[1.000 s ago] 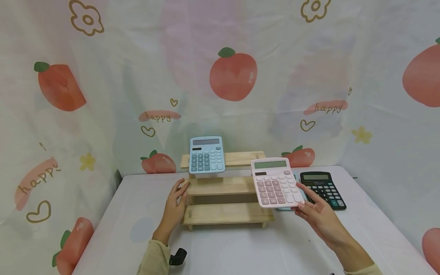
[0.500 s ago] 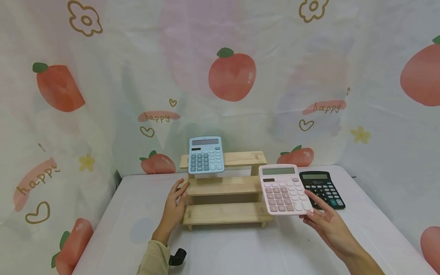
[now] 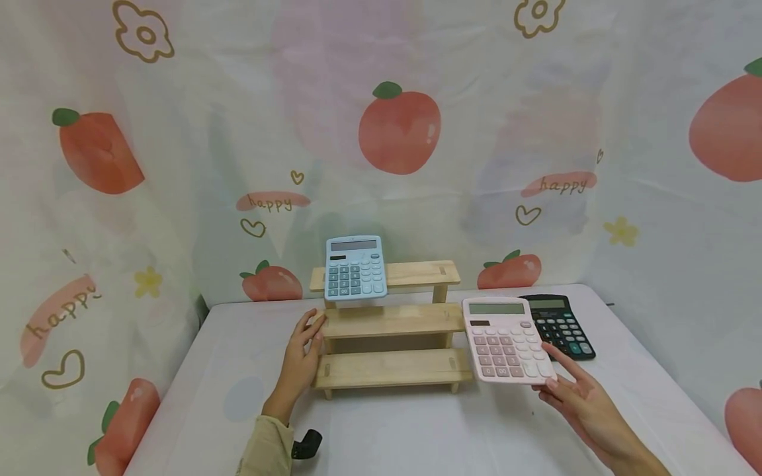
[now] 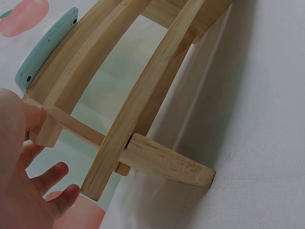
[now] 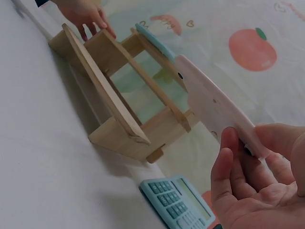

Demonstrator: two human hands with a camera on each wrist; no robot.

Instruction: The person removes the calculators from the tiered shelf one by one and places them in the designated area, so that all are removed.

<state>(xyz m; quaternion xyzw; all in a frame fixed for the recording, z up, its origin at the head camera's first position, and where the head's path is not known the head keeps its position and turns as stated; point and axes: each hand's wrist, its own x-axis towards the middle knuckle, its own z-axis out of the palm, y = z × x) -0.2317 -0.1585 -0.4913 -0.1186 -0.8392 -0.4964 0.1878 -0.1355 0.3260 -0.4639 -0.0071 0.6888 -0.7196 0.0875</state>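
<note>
My right hand [image 3: 580, 400] pinches a pink calculator [image 3: 508, 340] by its lower right corner, thumb on the front and fingers behind. The calculator is tilted up in the air, right of a three-tier wooden shelf stand [image 3: 389, 370]; the right wrist view shows its pale back [image 5: 214, 102]. My left hand [image 3: 299, 363] touches the left end of the middle tier, its other fingers spread loosely below in the left wrist view. A light blue calculator [image 3: 355, 268] leans upright at the top tier's left.
A black calculator [image 3: 562, 327] lies on the white table [image 3: 405, 439] at the right. Another blue calculator [image 5: 178, 200] lies beside the stand, hidden by the pink one in the head view. A black curved object [image 3: 306, 444] shows by the left sleeve. Fruit-printed cloth hangs around.
My right hand has carried the pink calculator right and down, away from the stand, so it now covers part of the black calculator. The left hand and stand keep their places.
</note>
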